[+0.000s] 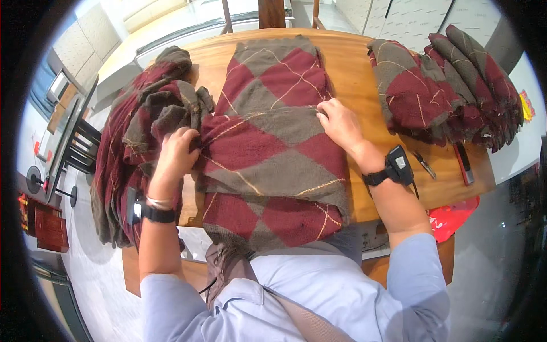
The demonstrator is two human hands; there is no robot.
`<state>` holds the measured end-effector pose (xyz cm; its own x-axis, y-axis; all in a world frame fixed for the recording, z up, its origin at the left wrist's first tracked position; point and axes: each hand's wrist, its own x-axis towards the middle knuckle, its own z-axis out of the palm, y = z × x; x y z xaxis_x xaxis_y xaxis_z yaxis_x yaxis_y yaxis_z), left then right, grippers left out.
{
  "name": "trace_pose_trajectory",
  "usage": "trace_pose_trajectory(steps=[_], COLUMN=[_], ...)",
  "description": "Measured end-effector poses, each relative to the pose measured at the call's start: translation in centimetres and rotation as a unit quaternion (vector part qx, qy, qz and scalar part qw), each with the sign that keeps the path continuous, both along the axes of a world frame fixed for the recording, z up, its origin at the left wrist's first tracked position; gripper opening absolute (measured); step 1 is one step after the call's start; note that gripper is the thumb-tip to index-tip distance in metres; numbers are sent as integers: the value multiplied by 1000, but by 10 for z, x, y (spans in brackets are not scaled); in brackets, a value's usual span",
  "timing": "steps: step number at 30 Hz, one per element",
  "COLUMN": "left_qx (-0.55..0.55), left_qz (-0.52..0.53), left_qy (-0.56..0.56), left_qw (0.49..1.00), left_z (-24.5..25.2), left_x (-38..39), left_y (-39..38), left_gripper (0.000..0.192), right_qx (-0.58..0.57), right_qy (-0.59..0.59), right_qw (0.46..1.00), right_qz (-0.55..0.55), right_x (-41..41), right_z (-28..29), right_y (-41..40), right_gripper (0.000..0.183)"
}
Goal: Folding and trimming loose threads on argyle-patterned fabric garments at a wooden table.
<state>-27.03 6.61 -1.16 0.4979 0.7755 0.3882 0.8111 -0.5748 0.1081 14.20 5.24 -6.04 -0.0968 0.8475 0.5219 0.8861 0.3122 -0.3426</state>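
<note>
An argyle knit panel (273, 149) in maroon and grey-brown with pale yellow lines lies lengthwise in front of me. A fold runs across its middle, and its lower end hangs over the table's near edge. My right hand (339, 124) pinches the right end of the fold's upper edge between thumb and fingers. At the panel's left edge, my left hand (177, 147) has its fingers curled around the cloth; the fingertips are partly hidden. Close beside the left hand lies a crumpled heap of the same knit (141, 128), which drapes over the table's left side.
Folded knit pieces (427, 85) are stacked on the right of the wooden table (350, 77). Near them lie small thread snips (424, 164) and a red-and-black box cutter (463, 164). A red plastic bag (455, 218) sits below the right edge. A bench (442, 260) is beneath.
</note>
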Motion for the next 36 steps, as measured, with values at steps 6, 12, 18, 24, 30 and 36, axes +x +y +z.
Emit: trace_pose_trajectory(steps=[6, 12, 18, 24, 30, 36], left_qx=[57, -67, -70, -67, -43, 174], left_qz=[-130, -146, -69, -55, -2, 66], left_qy=[-69, -22, -13, -49, -11, 10], left_qw=[988, 987, 995, 995, 999, 982], left_z=[15, -35, -26, -40, -30, -7], left_x=[72, 93, 60, 41, 26, -5], left_y=[-47, -59, -65, -104, -78, -45], left_gripper=[42, 52, 53, 55, 40, 18], right_qx=[76, -12, -60, -114, -166, -86], right_qy=[-13, -100, -146, -178, -149, -86], right_qw=[997, 978, 969, 960, 956, 978], right_qz=[-2, 180, 189, 181, 193, 169], right_x=[-19, -61, -41, 12, 18, 17], right_z=[40, 3, 6, 9, 17, 3], right_y=[-21, -51, -56, -43, -41, -48], right_gripper=[29, 52, 55, 57, 55, 52])
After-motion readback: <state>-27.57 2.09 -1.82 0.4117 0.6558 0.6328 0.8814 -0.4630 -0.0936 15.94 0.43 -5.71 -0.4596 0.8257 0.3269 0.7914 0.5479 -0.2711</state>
